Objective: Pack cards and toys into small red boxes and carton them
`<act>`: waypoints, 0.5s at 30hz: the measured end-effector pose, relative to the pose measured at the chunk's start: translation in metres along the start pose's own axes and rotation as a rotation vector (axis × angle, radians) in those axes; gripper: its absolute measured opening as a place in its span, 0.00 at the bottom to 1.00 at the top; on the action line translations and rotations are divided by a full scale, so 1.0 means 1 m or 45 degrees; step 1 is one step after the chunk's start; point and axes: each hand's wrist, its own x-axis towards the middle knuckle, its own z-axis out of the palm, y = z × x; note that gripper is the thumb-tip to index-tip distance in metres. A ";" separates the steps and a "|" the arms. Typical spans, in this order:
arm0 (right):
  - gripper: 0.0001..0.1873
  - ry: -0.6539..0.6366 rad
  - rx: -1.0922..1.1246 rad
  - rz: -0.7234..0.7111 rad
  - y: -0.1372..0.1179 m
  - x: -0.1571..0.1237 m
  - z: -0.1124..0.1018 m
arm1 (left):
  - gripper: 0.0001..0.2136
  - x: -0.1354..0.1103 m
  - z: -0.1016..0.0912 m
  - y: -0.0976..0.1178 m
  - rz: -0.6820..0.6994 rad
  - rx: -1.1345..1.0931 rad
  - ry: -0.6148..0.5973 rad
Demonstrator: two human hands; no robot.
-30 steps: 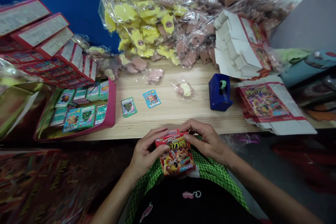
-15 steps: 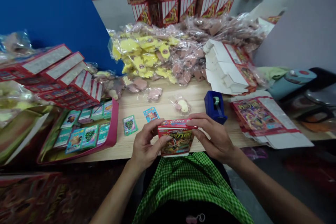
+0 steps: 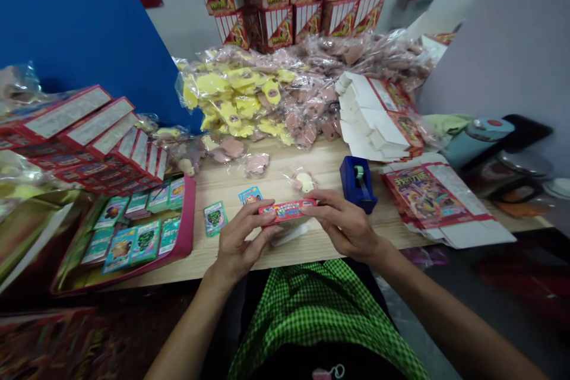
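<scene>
**Hands:** From where I stand, the person's left hand and right hand are together on one object, gripping it from opposite ends with the fingers curled over it.

**Held object:** It is a small red printed cardboard box, held in the air just above the table and close to the person's body. Its narrow red side faces up.

**Long axis:** The box lies almost level and runs from left to right across the person's front, tipping slightly up toward the right hand.

**Nearer hand:** Neither hand is clearly nearer, as the box sits about midway between them. The right hand is the one closer to the blue plastic tape dispenser.

**Below the box:** A white strip of card shows just under it, though I can't tell whether it belongs to the box.

**Table:** The light wooden table runs beneath both hands.

**Left side:** A green printed card lies just beyond the left hand, a blue printed card lies just behind the box, and a pink-rimmed tray of cards sits farther left.

**Ahead:** A clear bag holding a soft pink-and-yellow toy lies just beyond the box, in front of a heap of similar bagged toys.

**Right side:** A flat printed red carton blank lies past the tape dispenser.
</scene>
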 end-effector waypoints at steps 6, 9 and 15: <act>0.19 0.033 0.046 0.056 0.002 0.011 0.003 | 0.18 0.000 0.003 -0.003 0.007 0.048 0.069; 0.18 0.028 0.066 0.047 0.009 0.016 0.012 | 0.16 0.003 0.008 -0.007 -0.005 0.108 0.075; 0.22 0.118 -0.085 0.356 0.016 0.008 -0.009 | 0.11 0.024 0.010 -0.002 -0.009 0.242 0.003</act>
